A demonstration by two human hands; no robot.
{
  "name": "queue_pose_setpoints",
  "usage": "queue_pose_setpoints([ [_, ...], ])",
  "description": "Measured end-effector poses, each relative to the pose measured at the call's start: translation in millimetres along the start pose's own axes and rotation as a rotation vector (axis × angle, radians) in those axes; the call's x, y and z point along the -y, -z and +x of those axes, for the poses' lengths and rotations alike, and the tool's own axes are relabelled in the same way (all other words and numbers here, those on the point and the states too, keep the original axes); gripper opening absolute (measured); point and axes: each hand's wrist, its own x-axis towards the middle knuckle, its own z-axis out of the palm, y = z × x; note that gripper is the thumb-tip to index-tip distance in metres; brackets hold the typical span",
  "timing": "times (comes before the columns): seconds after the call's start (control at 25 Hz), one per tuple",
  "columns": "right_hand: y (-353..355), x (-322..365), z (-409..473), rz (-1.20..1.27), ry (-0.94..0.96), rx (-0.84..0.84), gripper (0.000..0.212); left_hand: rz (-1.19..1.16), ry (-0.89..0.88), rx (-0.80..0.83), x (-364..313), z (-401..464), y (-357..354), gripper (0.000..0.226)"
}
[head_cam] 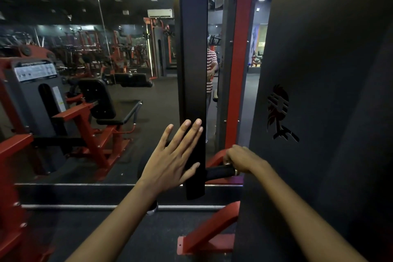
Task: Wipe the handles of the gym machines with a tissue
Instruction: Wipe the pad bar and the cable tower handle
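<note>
A black padded handle [218,172] sticks out sideways from a red machine arm [219,156], low in the middle of the view. My right hand [242,158] grips the handle's right end, fingers curled round it. No tissue shows in that hand; it may be hidden under the fingers. My left hand [175,155] is spread flat, fingers straight, pressed against a black upright post [192,70] just left of the handle.
A dark machine shroud [319,102] with a cut-out logo fills the right side. A wall mirror [95,70] behind the post reflects a person in a striped shirt and several red machines. A red seated machine [89,117] stands left. A red floor bracket [208,236] lies below.
</note>
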Motion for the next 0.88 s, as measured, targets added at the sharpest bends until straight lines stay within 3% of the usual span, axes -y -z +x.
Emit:
queue_pose_setpoints([
  [0.16, 0, 8, -2, 0.064, 0.034, -0.116, 0.018, -0.005, 0.012, -0.002, -1, 0, 0, 0.081],
  [0.32, 21, 60, -6, 0.255, 0.164, -0.076, 0.012, -0.011, -0.002, -0.008, -1, 0, 0, 0.081],
  [0.4, 21, 59, -6, 0.217, 0.192, -0.034, 0.018, -0.011, -0.002, -0.011, -1, 0, 1, 0.081],
  [0.56, 0, 7, -6, -0.009, 0.068, -0.044, 0.026, -0.020, -0.002, -0.011, -2, 1, 1, 0.081],
  [0.64, -15, 0, -12, 0.076, 0.007, -0.179, 0.034, -0.028, 0.002, -0.001, -3, 1, 2, 0.081],
  [0.8, -37, 27, -59, 0.382, -0.197, -0.883, 0.035, -0.034, 0.008, 0.009, -3, 0, 3, 0.081],
  [0.88, -55, 41, -75, 0.352, -0.277, -1.036, 0.034, -0.040, 0.016, 0.011, -4, 1, 4, 0.081],
])
